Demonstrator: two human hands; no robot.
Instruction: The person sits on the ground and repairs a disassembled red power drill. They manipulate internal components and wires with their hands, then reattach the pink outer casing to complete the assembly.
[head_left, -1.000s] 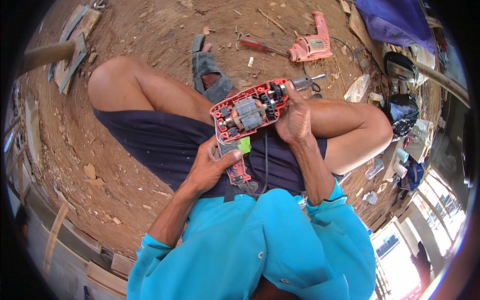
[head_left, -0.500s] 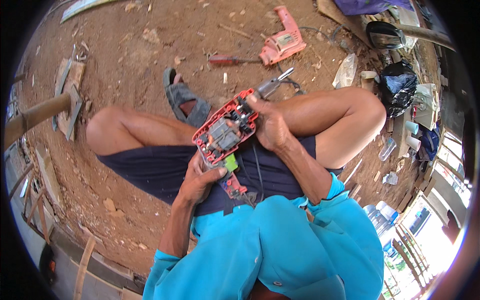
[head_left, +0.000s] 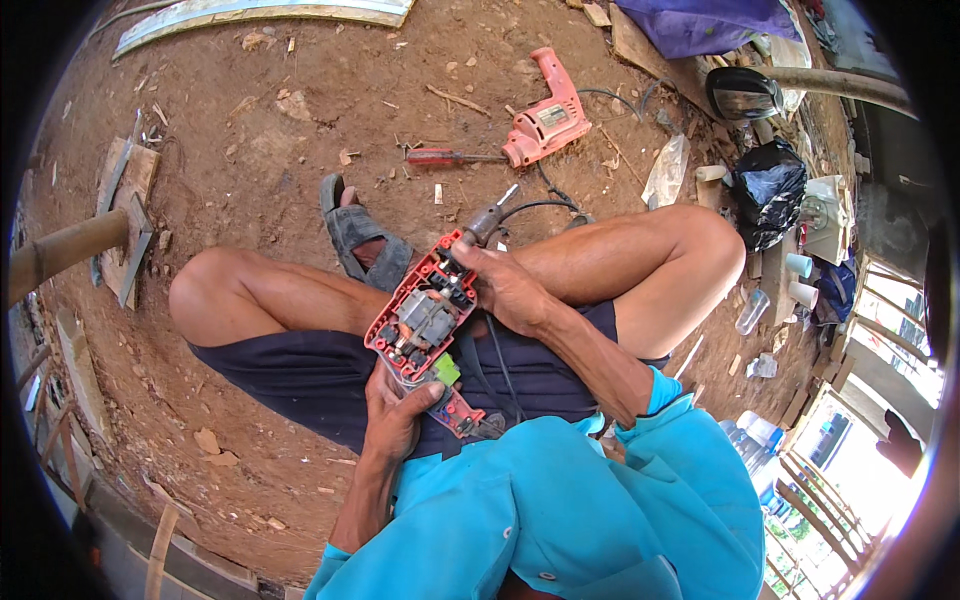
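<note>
An opened power drill lies across my lap, its red housing half showing a motor, wires and black parts. At its far end, a grey nose with a thin metal spindle sticks out. My right hand grips the housing beside that end, thumb on top. My left hand is closed around the handle end, its thumb by a bright green part. Under that thumb the handle section runs down toward my shirt. The fingers beneath the drill are hidden.
On the dirt ahead lie a salmon-coloured drill shell and a red-handled screwdriver touching it. A black cable trails near my right knee. Plastic bags, cups and a black bag sit at right; wooden pieces at left.
The whole view has shifted, with ground things ahead appearing lower and further left. Both hands keep their hold on the opened drill, which sits lower and further left in view.
</note>
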